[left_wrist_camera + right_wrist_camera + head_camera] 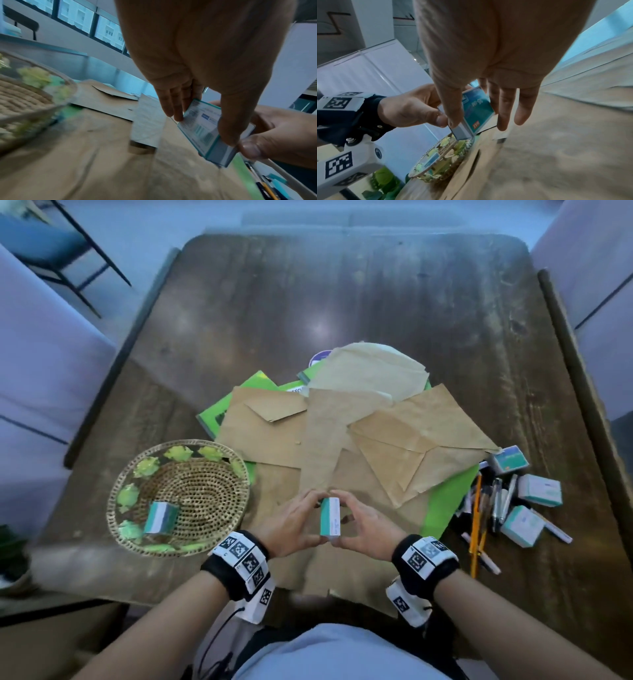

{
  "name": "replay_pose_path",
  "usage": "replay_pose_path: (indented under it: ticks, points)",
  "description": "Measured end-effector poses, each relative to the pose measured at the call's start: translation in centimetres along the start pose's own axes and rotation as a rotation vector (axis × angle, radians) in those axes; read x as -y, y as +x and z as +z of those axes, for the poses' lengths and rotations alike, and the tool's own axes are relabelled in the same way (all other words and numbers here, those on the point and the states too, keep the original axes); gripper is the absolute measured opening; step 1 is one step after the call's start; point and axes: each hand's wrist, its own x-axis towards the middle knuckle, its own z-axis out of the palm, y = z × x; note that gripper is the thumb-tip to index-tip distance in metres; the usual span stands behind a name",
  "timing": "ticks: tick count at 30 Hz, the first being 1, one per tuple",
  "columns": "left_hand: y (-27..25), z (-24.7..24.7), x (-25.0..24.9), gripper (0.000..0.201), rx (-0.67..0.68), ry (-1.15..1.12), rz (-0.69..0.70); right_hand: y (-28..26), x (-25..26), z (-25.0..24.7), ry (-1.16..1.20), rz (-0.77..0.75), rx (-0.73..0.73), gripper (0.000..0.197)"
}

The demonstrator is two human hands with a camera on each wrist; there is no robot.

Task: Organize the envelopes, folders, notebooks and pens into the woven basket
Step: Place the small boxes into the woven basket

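Both hands hold one small teal-and-white box (330, 520) upright over the brown envelopes, close to my body. My left hand (312, 517) pinches its left side and my right hand (350, 517) pinches its right side. In the left wrist view, fingers and thumb clamp the box (197, 125). The right wrist view shows the box (476, 108) between both thumbs. The woven basket (205, 487) sits at the left with another such box (160, 517) in it. Brown envelopes (411, 440) overlie green folders (236, 402). Pens and pencils (486, 501) lie at the right.
Several more teal-and-white boxes (539, 489) lie among the pens near the table's right edge. The far half of the wooden table (342, 302) is bare. White upholstered seats flank the table on both sides. A potted plant (10, 546) stands at the lower left.
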Motion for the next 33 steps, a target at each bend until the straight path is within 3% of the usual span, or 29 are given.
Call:
replay_pose_path:
  ticks: [5,9,12,15,18,24,33]
  points:
    - [-6.7,-5.4,6.9,0.077,-0.047,0.069,-0.044,6.5,7.3,6.4,-0.048,-0.056,0.028,0.073]
    - [-11.6,-8.8,12.1,0.085,-0.105,0.137,-0.115,11.2,12.3,10.9,-0.140,-0.101,0.043,0.075]
    - [-15.1,-11.0,16.4,0.095,-0.097,0.209,-0.307,15.2,15.3,14.4,-0.189,-0.122,0.078,0.081]
    - [-17.5,-12.7,20.6,0.099,-0.003,0.320,-0.544,18.6,17.0,17.4,-0.285,-0.103,0.134,0.084]
    - [-18.7,-13.2,23.5,0.099,0.095,0.337,-0.647,21.1,18.1,19.7,-0.348,-0.053,0.186,0.081]
    - [-18.2,-12.7,25.3,0.090,0.123,0.267,-0.644,24.4,19.0,23.2,-0.344,0.047,0.268,0.072]
    - [-17.6,-12.9,25.3,0.059,0.098,0.224,-0.464,24.7,19.1,25.1,-0.310,0.010,0.237,0.075]
